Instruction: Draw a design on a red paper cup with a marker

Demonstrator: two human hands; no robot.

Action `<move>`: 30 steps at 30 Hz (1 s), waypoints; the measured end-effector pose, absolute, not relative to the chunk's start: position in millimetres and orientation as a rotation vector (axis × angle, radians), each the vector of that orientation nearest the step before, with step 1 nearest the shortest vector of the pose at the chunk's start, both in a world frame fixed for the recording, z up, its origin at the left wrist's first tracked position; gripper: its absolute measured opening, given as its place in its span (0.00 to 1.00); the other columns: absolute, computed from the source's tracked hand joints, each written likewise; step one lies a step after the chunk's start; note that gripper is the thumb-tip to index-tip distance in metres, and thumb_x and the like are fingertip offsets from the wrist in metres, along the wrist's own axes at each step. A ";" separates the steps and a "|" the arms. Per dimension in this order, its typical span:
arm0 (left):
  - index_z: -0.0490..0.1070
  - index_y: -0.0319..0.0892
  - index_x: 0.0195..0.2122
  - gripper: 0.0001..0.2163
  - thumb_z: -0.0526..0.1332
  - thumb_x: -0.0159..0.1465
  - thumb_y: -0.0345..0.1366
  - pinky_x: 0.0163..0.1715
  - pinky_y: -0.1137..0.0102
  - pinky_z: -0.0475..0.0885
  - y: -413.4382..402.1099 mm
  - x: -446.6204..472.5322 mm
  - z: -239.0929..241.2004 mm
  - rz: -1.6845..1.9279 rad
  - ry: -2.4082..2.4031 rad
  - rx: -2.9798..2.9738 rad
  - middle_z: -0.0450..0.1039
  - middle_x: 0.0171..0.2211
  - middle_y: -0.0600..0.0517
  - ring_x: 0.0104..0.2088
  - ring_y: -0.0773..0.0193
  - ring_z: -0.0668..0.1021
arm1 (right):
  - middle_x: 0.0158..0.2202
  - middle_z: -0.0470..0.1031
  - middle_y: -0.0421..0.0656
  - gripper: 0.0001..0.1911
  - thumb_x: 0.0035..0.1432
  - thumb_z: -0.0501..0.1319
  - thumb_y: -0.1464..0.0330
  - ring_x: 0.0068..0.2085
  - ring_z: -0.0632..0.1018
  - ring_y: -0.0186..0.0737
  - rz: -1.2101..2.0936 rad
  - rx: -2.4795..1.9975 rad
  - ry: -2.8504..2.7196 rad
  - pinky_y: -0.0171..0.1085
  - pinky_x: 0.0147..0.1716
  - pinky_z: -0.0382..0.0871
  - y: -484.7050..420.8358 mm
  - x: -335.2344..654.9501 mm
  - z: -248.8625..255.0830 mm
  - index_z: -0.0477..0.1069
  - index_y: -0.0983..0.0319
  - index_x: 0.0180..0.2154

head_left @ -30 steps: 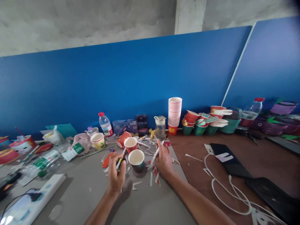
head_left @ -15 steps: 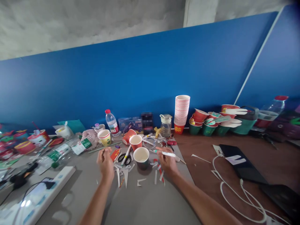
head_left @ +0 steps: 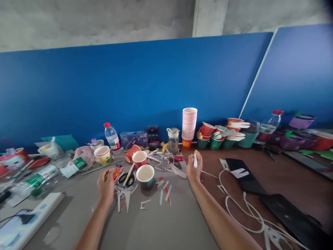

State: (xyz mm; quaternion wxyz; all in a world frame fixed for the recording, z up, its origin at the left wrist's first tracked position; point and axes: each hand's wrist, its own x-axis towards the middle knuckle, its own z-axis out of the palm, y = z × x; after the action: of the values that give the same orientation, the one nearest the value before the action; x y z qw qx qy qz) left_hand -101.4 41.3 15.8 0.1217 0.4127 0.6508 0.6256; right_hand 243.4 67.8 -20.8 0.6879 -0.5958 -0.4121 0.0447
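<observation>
My right hand (head_left: 194, 171) is closed around a slim white marker (head_left: 195, 161), which it holds up over the right side of the grey mat. My left hand (head_left: 106, 185) is curled at the left, with a small dark thing between its fingers that I cannot make out. Between the hands stands a dark green paper cup (head_left: 146, 180) with a white inside. Behind it is a red paper cup (head_left: 139, 159), and another red cup (head_left: 132, 152) lies tilted. Black-handled scissors (head_left: 122, 178) and white paper scraps (head_left: 127, 199) lie beside the left hand.
A tall stack of paper cups (head_left: 189, 125) and a glass jar (head_left: 173, 140) stand at the back. Plastic bottles (head_left: 39, 180) and a power strip (head_left: 43, 215) lie left. White cables (head_left: 229, 208) and a black tablet (head_left: 243, 177) rest on the brown table at right.
The view has swung to the right. My right hand has moved away from the cups towards the mat's right edge and turned the marker from sideways to upright. My left hand stays curled.
</observation>
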 end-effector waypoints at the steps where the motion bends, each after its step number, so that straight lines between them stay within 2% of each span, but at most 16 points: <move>1: 0.71 0.41 0.27 0.11 0.55 0.51 0.42 0.29 0.69 0.67 40.6 -101.2 15.7 1.806 1.904 1.219 0.71 0.24 0.53 0.28 0.62 0.73 | 0.39 0.68 0.48 0.23 0.56 0.49 0.63 0.39 0.72 0.41 0.120 -1.320 -0.831 0.41 0.40 0.67 69.4 246.8 -21.5 0.59 0.66 0.52; 5: 0.71 0.43 0.27 0.12 0.55 0.52 0.44 0.31 0.68 0.68 37.4 -100.7 15.3 1.735 1.948 1.289 0.73 0.27 0.51 0.29 0.60 0.74 | 0.40 0.70 0.49 0.22 0.57 0.48 0.63 0.36 0.74 0.40 0.193 -1.279 -0.810 0.40 0.36 0.68 69.4 247.9 -20.3 0.61 0.67 0.51; 8: 0.72 0.44 0.29 0.14 0.53 0.54 0.46 0.34 0.65 0.69 38.9 -101.4 10.7 1.579 1.976 1.499 0.75 0.29 0.50 0.32 0.57 0.75 | 0.37 0.72 0.48 0.22 0.59 0.46 0.66 0.35 0.74 0.40 0.200 -1.286 -1.077 0.40 0.37 0.68 63.3 239.1 -15.7 0.60 0.66 0.53; 11: 0.73 0.43 0.33 0.15 0.52 0.55 0.45 0.39 0.63 0.69 41.7 -100.0 2.0 1.407 1.930 1.834 0.76 0.35 0.47 0.38 0.55 0.76 | 0.40 0.73 0.49 0.20 0.56 0.49 0.71 0.42 0.73 0.43 0.091 -1.335 -1.518 0.42 0.43 0.64 52.6 225.0 -7.9 0.64 0.65 0.51; 14: 0.73 0.45 0.38 0.14 0.53 0.56 0.42 0.47 0.60 0.65 40.7 -94.8 -6.7 1.201 1.941 2.091 0.74 0.44 0.47 0.47 0.54 0.73 | 0.45 0.72 0.49 0.23 0.52 0.53 0.74 0.48 0.68 0.46 -0.035 -1.448 -1.832 0.45 0.50 0.56 39.8 209.0 0.0 0.63 0.61 0.52; 17: 0.73 0.49 0.39 0.12 0.54 0.57 0.41 0.52 0.55 0.60 36.7 -88.5 -10.8 0.933 1.884 2.253 0.73 0.46 0.49 0.50 0.53 0.71 | 0.44 0.73 0.47 0.24 0.49 0.57 0.74 0.51 0.65 0.48 -0.034 -1.461 -2.053 0.44 0.50 0.55 29.7 197.0 5.2 0.65 0.59 0.50; 19: 0.74 0.49 0.39 0.12 0.53 0.58 0.41 0.52 0.55 0.61 34.6 -85.3 -10.6 0.848 1.803 2.307 0.73 0.46 0.49 0.49 0.54 0.72 | 0.42 0.74 0.46 0.21 0.48 0.58 0.73 0.50 0.65 0.49 -0.017 -1.450 -2.123 0.42 0.47 0.57 26.5 193.6 8.0 0.67 0.59 0.47; 23: 0.75 0.46 0.38 0.13 0.52 0.59 0.40 0.47 0.59 0.66 32.9 -81.7 -7.3 0.836 1.663 2.350 0.74 0.44 0.48 0.45 0.56 0.74 | 0.36 0.75 0.46 0.15 0.53 0.55 0.73 0.43 0.69 0.46 -0.034 -1.490 -2.092 0.41 0.44 0.57 27.9 196.1 12.6 0.68 0.59 0.44; 30: 0.75 0.46 0.39 0.13 0.53 0.59 0.39 0.47 0.58 0.67 28.5 -77.4 -4.5 0.836 1.663 2.376 0.74 0.43 0.47 0.45 0.55 0.74 | 0.37 0.75 0.46 0.18 0.53 0.55 0.72 0.44 0.68 0.46 -0.013 -1.462 -2.105 0.42 0.45 0.56 30.6 196.7 9.3 0.67 0.58 0.47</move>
State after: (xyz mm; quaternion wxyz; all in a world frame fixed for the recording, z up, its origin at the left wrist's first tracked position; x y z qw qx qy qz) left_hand -77.4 28.5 -4.5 0.0619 0.7858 0.5499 0.2764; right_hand 196.7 30.6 9.3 0.2851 -0.5467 -0.7873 -0.0050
